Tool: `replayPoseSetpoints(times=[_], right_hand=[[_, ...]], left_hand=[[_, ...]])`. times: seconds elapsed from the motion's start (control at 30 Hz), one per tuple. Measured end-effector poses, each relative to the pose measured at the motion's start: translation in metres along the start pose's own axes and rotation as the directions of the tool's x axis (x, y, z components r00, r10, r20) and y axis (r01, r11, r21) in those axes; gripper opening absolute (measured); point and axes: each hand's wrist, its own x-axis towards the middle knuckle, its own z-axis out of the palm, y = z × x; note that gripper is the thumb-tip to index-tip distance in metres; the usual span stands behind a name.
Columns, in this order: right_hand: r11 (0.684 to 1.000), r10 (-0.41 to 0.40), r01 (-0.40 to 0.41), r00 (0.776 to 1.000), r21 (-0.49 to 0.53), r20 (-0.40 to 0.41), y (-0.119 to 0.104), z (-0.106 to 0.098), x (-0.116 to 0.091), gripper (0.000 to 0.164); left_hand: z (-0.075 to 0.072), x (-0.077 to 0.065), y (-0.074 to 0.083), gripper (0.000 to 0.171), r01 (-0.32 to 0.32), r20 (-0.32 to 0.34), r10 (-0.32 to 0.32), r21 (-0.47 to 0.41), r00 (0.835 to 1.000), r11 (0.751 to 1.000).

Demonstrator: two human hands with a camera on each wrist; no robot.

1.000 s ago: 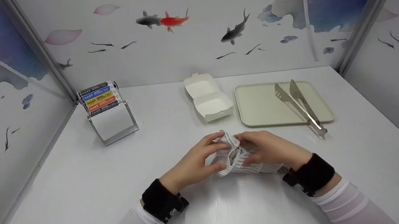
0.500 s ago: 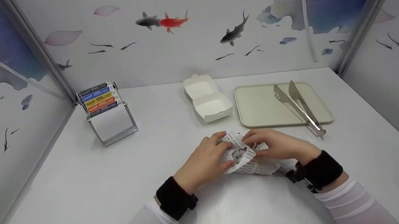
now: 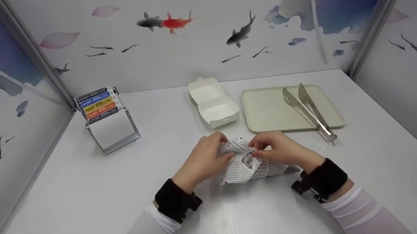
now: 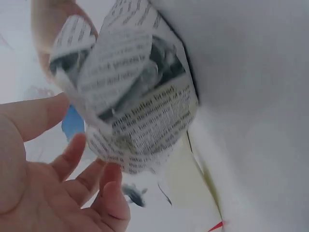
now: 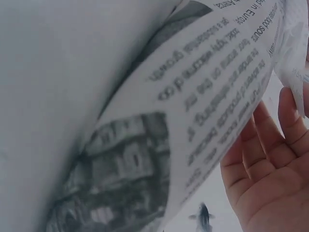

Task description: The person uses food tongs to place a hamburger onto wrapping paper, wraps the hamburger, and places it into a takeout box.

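Newsprint-patterned wrapping paper (image 3: 235,174) lies on the table in front of me, folded into a loose bundle with a crumpled opening on top. My left hand (image 3: 201,163) holds its left rim between thumb and fingers. Close by, my right hand (image 3: 283,149) pinches a fold at the opening with thumb and fingertips. In the left wrist view, the left fingers (image 4: 77,179) curl against the bundle's printed end. The right wrist view has the paper's long side (image 5: 207,101) in front, with the right fingers (image 5: 258,145) behind it. Whatever is inside the paper is hidden.
An open white clamshell box (image 3: 218,110) stands behind the paper. Right of it, metal tongs (image 3: 314,118) lie across a pale green tray (image 3: 264,112), the handle end past its front edge. A rack of coloured boxes (image 3: 106,119) stands at the left back. Patterned partition walls surround the table.
Both hands have shifted the paper's rim, and its opening now looks smaller and more gathered. The right fingers have moved from spread around the opening to a pinch at it.
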Motion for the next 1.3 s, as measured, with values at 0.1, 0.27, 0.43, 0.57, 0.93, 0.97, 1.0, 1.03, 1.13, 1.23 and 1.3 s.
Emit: replayPoseSetpoints(times=[0.1, 0.27, 0.43, 0.57, 0.93, 0.97, 1.0, 1.03, 1.13, 1.23, 1.3], right_hand=[[0.999, 0.019, -0.019, 1.0, 0.031, 0.005, 0.001, 0.002, 0.001, 0.019], [0.996, 0.053, -0.053, 0.999, 0.069, 0.004, 0.001, 0.004, 0.0, 0.022], [0.999, 0.04, -0.039, 0.999, 0.035, -0.025, -0.002, 0.004, -0.001, 0.021], [0.998, 0.064, -0.064, 0.997, 0.007, -0.049, -0.008, 0.007, 0.0, 0.023], [0.987, 0.14, -0.145, 0.987, -0.067, -0.076, -0.016, 0.015, 0.002, 0.024], [0.986, 0.147, -0.152, 0.986, -0.066, -0.074, -0.016, 0.015, 0.002, 0.023], [0.985, 0.157, -0.161, 0.985, -0.064, -0.07, -0.016, 0.015, 0.002, 0.023], [0.984, 0.165, -0.169, 0.984, -0.062, -0.067, -0.016, 0.015, 0.002, 0.023], [0.981, 0.184, -0.188, 0.981, -0.054, -0.062, -0.016, 0.015, 0.002, 0.022], [0.98, 0.19, -0.193, 0.98, -0.046, -0.062, -0.015, 0.015, 0.002, 0.023], [0.979, 0.197, -0.2, 0.979, -0.046, -0.062, -0.014, 0.014, 0.002, 0.024]], left_hand=[[-0.008, 0.005, -0.012, 0.034, 0.069, 0.014, -0.068, -0.131, 0.998, 0.989], [-0.011, 0.009, -0.028, 0.016, 0.121, 0.056, -0.11, -0.282, 0.992, 0.952], [-0.007, 0.01, -0.028, 0.017, 0.179, 0.037, -0.178, -0.369, 0.983, 0.912], [0.0, 0.01, -0.025, 0.017, 0.228, 0.004, -0.24, -0.325, 0.971, 0.918], [0.004, 0.012, -0.028, 0.018, 0.235, -0.037, -0.24, -0.105, 0.97, 0.966], [0.003, 0.01, -0.026, 0.017, 0.223, -0.051, -0.227, -0.083, 0.972, 0.971], [0.002, 0.009, -0.023, 0.016, 0.203, -0.071, -0.207, -0.056, 0.976, 0.978], [0.0, 0.006, -0.019, 0.016, 0.181, -0.09, -0.183, -0.031, 0.979, 0.983], [-0.006, -0.004, -0.003, 0.025, 0.07, -0.137, -0.063, 0.053, 0.989, 0.996], [-0.009, -0.015, 0.015, 0.039, -0.052, -0.106, 0.068, 0.153, 0.992, 0.987], [-0.007, -0.019, 0.025, 0.045, -0.114, -0.03, 0.124, 0.235, 0.992, 0.965]])
